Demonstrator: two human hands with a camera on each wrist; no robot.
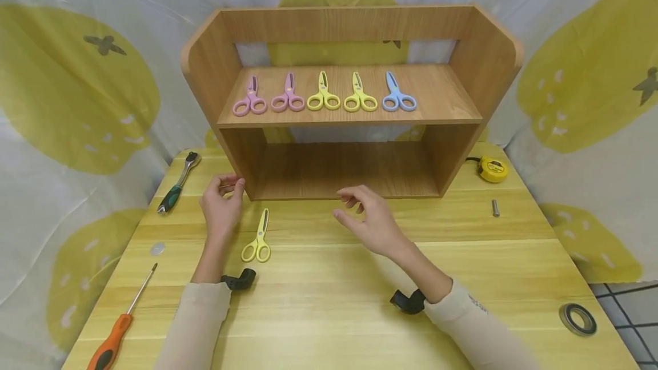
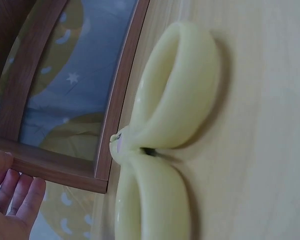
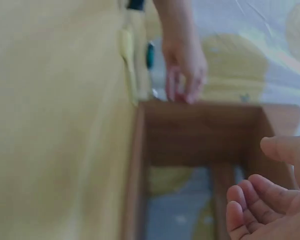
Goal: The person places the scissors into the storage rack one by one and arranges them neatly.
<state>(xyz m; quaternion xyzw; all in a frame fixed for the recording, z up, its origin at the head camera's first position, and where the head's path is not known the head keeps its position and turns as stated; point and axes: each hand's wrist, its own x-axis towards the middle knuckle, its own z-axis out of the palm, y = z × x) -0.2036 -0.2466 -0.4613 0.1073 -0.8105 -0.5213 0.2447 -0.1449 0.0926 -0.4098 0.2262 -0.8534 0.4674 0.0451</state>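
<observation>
A yellow pair of scissors (image 1: 259, 237) lies on the wooden table (image 1: 329, 307) in front of a wooden shelf unit (image 1: 349, 101). My left hand (image 1: 222, 201) hovers just left of it near the shelf's lower left corner, fingers loosely curled, holding nothing. My right hand (image 1: 367, 216) hangs relaxed and empty in front of the lower compartment. Close up in the left wrist view are the yellow scissors' handle loops (image 2: 175, 140) and my left hand's fingers (image 2: 15, 200). The right wrist view shows my right hand's fingertips (image 3: 260, 205) by the shelf opening. Several scissors, pink (image 1: 250, 101), yellow (image 1: 323, 96) and blue (image 1: 397, 96), lie in a row on the upper shelf.
A ratchet wrench (image 1: 177, 183) and an orange-handled screwdriver (image 1: 120, 324) lie at the table's left. A yellow tape measure (image 1: 492, 169), a small metal bit (image 1: 496, 208) and a tape roll (image 1: 578, 318) are on the right. A patterned cloth hangs behind.
</observation>
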